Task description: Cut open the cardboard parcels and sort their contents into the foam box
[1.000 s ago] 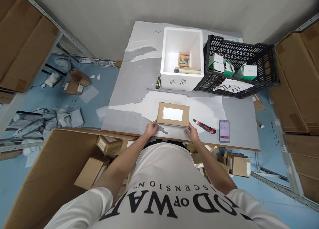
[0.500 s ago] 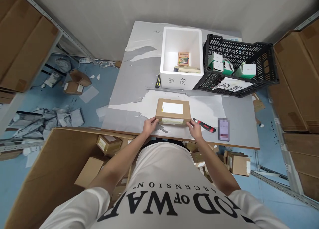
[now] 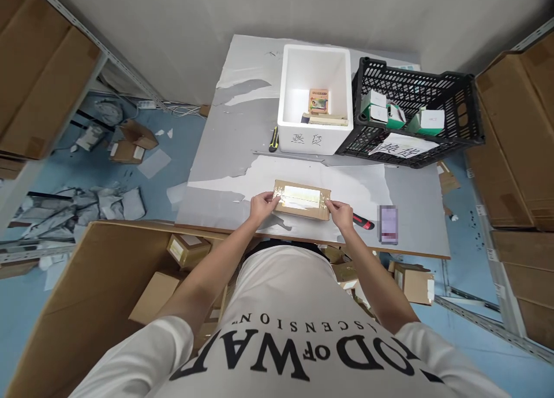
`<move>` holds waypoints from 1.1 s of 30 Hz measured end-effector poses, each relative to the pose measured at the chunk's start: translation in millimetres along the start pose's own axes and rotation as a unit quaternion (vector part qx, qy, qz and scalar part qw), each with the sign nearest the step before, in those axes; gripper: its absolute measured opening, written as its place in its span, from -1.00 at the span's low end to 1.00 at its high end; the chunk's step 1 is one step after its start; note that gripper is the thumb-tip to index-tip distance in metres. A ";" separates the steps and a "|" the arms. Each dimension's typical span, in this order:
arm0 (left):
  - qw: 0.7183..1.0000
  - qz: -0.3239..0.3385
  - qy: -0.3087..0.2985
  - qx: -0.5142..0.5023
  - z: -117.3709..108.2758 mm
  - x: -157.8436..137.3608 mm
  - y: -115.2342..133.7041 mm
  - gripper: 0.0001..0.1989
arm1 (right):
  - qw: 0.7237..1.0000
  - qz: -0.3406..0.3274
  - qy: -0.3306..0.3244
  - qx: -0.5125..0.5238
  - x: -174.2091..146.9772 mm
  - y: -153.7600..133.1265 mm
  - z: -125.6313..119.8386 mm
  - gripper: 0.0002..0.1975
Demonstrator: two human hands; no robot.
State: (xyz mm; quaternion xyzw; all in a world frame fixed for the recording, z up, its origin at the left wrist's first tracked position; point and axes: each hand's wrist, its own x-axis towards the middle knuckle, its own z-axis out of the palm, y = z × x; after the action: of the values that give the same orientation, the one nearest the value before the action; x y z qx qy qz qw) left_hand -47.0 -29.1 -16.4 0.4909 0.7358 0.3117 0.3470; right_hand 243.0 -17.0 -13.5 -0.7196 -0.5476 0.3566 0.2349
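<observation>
Over the worktop's (image 3: 205, 205) near part, we pinch a taped carton (image 3: 302, 201) between left hand (image 3: 262, 207) and right hand (image 3: 341, 215), one at each end. We judge it shut and uncut, its inspection barely begun; the red-and-black utility knife (image 3: 363, 221) lies unused. Beyond stand a white foam box (image 3: 315, 141) and black crate (image 3: 476, 130); paper (image 3: 154, 164) litters the blue floor (image 3: 149, 186) at left.

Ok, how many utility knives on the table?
2: a yellow knife left of the white foam box, a red knife partly behind the right hand. Others could be hidden.
</observation>
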 end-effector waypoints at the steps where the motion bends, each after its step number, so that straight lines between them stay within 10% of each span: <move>1: 1.000 -0.003 -0.006 -0.006 1.5 1.4 -2.5 -0.60 | 1.000 0.006 0.002 0.007 1.2 1.2 1.4 -0.60; 17: 0.990 0.000 0.000 -0.139 9.9 -0.9 -37.6 -0.62 | 0.985 -0.005 0.028 0.168 -8.9 38.2 20.3 -0.40; 24: 0.985 0.009 -0.123 -0.123 19.3 -12.4 -70.7 -0.54 | 0.989 -0.085 -0.082 0.084 -35.3 71.9 35.4 -0.43; 33: 0.990 0.087 -0.110 -0.024 -0.2 -3.9 -41.4 -0.57 | 0.992 -0.101 -0.066 0.036 -13.8 39.7 16.1 -0.63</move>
State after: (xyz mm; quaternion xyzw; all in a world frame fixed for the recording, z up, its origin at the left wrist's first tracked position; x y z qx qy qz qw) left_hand -67.1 -46.3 -48.6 0.5761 0.6400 0.3021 0.4089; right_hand 253.2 -42.5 -49.1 -0.6264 -0.6189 0.3972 0.2587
